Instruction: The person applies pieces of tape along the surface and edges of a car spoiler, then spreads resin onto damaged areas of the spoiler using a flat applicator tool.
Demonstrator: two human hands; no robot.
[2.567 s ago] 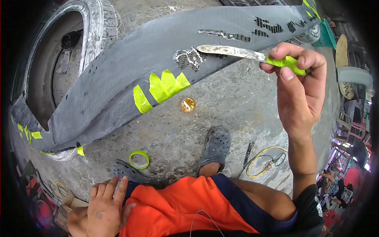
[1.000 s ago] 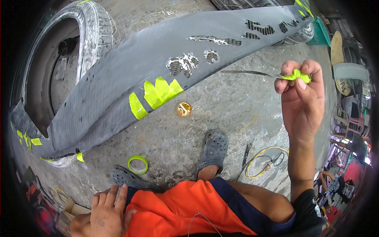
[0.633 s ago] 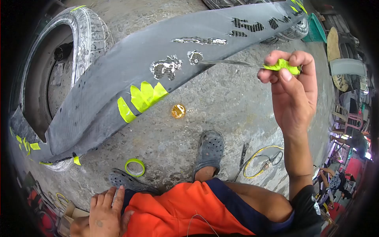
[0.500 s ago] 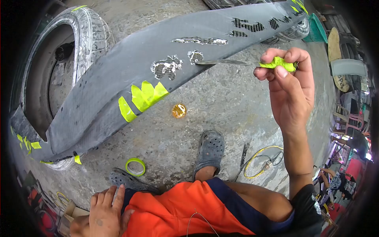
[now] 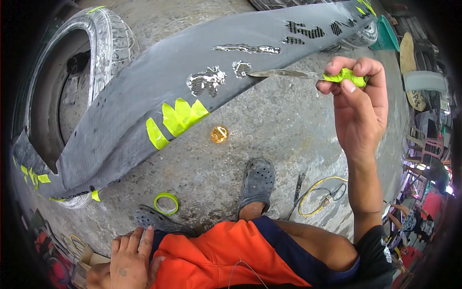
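My right hand (image 5: 361, 101) pinches a narrow metal blade (image 5: 284, 73) by its handle, which is wrapped in neon yellow-green tape. The blade points left, its tip at the edge of a small glossy patch (image 5: 241, 69) on a long grey panel (image 5: 159, 62). Whether the tip touches the surface I cannot tell. More wet-looking patches and exposed dark weave show along the panel. Neon tape strips (image 5: 177, 118) cover part of its near edge. My left hand (image 5: 129, 257) rests on my leg, fingers stretched out and holding nothing.
A tire (image 5: 108, 58) lies under the panel's left part. On the concrete floor are a small amber-coloured round container (image 5: 219, 135), a tape roll (image 5: 166, 203) and a yellow cable (image 5: 308, 197). A green bucket (image 5: 385, 36) stands at the far right end. People are in the right background.
My right hand has shifted slightly right, and the blade tip sits a little farther right, at the patch's edge. My left hand stays on my leg. The whole view has moved slightly.
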